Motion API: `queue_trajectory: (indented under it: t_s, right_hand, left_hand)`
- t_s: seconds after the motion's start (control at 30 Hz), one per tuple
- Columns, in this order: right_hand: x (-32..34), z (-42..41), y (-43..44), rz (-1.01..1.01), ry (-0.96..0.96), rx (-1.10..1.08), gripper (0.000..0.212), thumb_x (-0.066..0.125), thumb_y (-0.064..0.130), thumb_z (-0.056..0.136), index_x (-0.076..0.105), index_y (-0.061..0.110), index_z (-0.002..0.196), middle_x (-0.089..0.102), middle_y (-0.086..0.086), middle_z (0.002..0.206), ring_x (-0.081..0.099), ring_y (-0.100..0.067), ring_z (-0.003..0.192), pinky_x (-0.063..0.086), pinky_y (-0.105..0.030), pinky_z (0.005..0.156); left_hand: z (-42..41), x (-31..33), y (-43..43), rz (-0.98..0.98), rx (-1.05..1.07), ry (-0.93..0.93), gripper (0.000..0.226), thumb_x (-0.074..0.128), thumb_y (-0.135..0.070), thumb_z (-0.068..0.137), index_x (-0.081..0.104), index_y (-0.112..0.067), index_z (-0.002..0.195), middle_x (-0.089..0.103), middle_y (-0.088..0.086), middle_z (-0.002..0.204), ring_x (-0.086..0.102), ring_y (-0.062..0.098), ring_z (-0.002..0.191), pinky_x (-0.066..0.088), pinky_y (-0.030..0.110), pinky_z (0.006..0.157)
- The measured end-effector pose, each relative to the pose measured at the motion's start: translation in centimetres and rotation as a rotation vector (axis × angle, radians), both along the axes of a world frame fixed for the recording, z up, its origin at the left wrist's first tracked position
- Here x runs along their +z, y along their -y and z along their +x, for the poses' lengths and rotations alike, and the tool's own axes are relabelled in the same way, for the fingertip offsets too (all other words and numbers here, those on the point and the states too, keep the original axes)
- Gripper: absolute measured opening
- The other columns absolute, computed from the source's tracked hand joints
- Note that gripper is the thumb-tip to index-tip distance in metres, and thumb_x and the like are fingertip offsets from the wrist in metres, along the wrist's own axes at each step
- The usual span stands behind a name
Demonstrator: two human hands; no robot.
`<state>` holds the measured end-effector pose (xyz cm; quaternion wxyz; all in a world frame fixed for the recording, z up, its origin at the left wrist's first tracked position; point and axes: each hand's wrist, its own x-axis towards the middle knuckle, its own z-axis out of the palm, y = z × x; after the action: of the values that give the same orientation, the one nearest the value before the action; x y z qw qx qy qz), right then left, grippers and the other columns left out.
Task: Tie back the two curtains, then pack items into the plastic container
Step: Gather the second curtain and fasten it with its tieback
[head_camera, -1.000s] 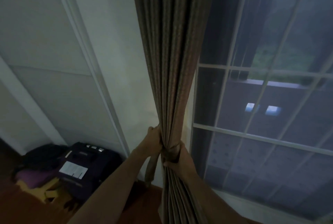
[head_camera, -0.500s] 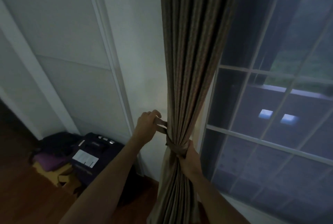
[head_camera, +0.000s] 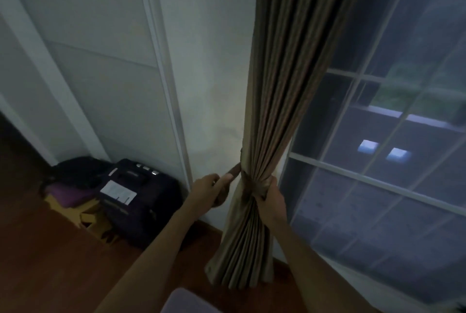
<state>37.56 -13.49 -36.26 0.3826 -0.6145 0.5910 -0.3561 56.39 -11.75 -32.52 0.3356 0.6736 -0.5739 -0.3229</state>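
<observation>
As right fingers (head_camera: 270, 183) clutch curtain (head_camera: 285, 85), left (head_camera: 225, 178) — tieback (head_camera: 235, 170).

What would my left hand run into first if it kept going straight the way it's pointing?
Most likely the curtain: the left hand, pinching the tieback strap, points up and right toward the cinched folds. Depth is unclear, so the wall behind might come first.

Pleated matt cloth curtain (head_camera: 282, 85), glossy wood floor (head_camera: 50, 262) (reddish), glass window (head_camera: 378, 186), matt painted wall (head_camera: 214, 60)
</observation>
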Motion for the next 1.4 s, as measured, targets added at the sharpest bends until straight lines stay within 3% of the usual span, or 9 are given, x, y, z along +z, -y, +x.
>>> queue_trajectory:
  t_s: [0.17, 0.33, 0.43, 0.5, 0.63, 0.8, 0.97, 1.2, 1.4]
  right_hand:
    - [0.0, 0.0, -1.1, 0.043, 0.182, -0.131, 0.086, 0.078, 0.017, 0.076, 0.025, 0.026, 0.143, 0.049, 0.001, 0.135, 0.053, -0.016, 0.12, 0.046, -0.04, 0.103]
    - [2.0, 1.4, -2.8, -0.1, 0.141, -0.204, 0.003, 0.063, 0.025, 0.09, 0.063, 0.023, 0.092, 0.049, -0.001, 0.138, 0.049, -0.018, 0.126, 0.042, -0.044, 0.107]
    - [2.3, 2.0, -2.5, -0.085, 0.079, -0.116, 0.019, 0.063, 0.038, 0.09, 0.069, 0.024, 0.079, 0.046, 0.01, 0.133, 0.055, -0.005, 0.109, 0.046, -0.017, 0.097]
    - [2.6, 2.0, -2.3, -0.073, 0.012, -0.074, 0.02, 0.063, 0.034, 0.091, 0.071, 0.017, 0.088, 0.041, 0.009, 0.128, 0.052, 0.0, 0.093, 0.038, 0.001, 0.081]
    - [2.5, 1.0, -1.8, -0.065, -0.084, -0.033, 0.02, 0.06, 0.028, 0.093, 0.07, 0.011, 0.095, 0.038, -0.001, 0.136, 0.049, -0.013, 0.107, 0.037, -0.018, 0.093]
    - [2.9, 0.5, -2.1, -0.117, -0.18, -0.198, 0.016, 0.068, 0.032, 0.087, 0.063, 0.018, 0.079, 0.04, -0.005, 0.138, 0.047, -0.023, 0.121, 0.037, -0.027, 0.106]
    - [3.4, 0.3, -2.3, -0.168, -0.194, -0.211, 0.015, 0.067, 0.028, 0.088, 0.061, 0.015, 0.088, 0.047, 0.003, 0.109, 0.052, -0.014, 0.096, 0.045, -0.024, 0.091]
    - [2.3, -0.8, -2.0, -0.087, -0.073, -0.071, 0.01, 0.057, 0.028, 0.095, 0.051, 0.021, 0.1, 0.062, 0.005, 0.095, 0.06, -0.006, 0.08, 0.042, -0.005, 0.062]
    - [0.8, -3.5, -1.5, -0.105, -0.207, -0.043, 0.02, 0.051, 0.034, 0.098, 0.063, 0.019, 0.102, 0.061, 0.009, 0.093, 0.057, -0.002, 0.082, 0.043, -0.011, 0.069]
  left_hand:
    - [-3.7, -4.0, -1.1, 0.067, 0.06, -0.187, 0.051, 0.031, -0.056, 0.097, 0.056, -0.013, 0.085, 0.061, 0.008, 0.077, 0.06, 0.026, 0.073, 0.049, 0.041, 0.074]
    - [-5.9, -4.3, -1.4, 0.145, 0.176, -0.636, 0.03, 0.054, -0.039, 0.094, 0.047, -0.01, 0.097, 0.06, 0.013, 0.093, 0.063, 0.026, 0.084, 0.054, 0.045, 0.076]
    - [-6.4, -4.3, -1.9, 0.191, 0.031, -0.731, 0.023, 0.064, -0.034, 0.087, 0.053, -0.015, 0.086, 0.064, 0.007, 0.08, 0.067, 0.017, 0.071, 0.055, 0.038, 0.068]
    - [-6.5, -4.0, -2.5, 0.241, -0.075, -0.746, 0.011, 0.064, -0.024, 0.088, 0.06, -0.018, 0.081, 0.067, 0.002, 0.074, 0.065, 0.012, 0.067, 0.052, 0.029, 0.066]
    - [-4.9, -3.7, -2.1, 0.355, -0.097, -0.762, 0.008, 0.058, -0.006, 0.087, 0.063, -0.012, 0.089, 0.064, 0.011, 0.093, 0.061, 0.021, 0.086, 0.048, 0.028, 0.074]
    - [-3.6, -2.3, 1.1, 0.363, 0.143, -0.795, 0.022, 0.05, -0.021, 0.092, 0.069, -0.013, 0.1, 0.067, 0.006, 0.107, 0.062, 0.021, 0.096, 0.048, 0.031, 0.079]
    - [-5.2, -0.9, 4.8, 0.378, 0.053, -0.742, 0.037, 0.053, -0.038, 0.094, 0.067, -0.006, 0.108, 0.069, 0.011, 0.109, 0.063, 0.026, 0.102, 0.048, 0.035, 0.087]
    - [-5.3, -1.5, 6.6, 0.427, -0.045, -0.822, 0.031, 0.06, -0.036, 0.091, 0.063, -0.006, 0.099, 0.065, 0.01, 0.095, 0.061, 0.021, 0.09, 0.051, 0.033, 0.08]
    - [-6.2, -5.7, 4.6, 0.221, 0.129, -0.796, 0.03, 0.051, -0.03, 0.097, 0.051, -0.012, 0.073, 0.053, 0.007, 0.071, 0.05, 0.017, 0.063, 0.041, 0.019, 0.05]
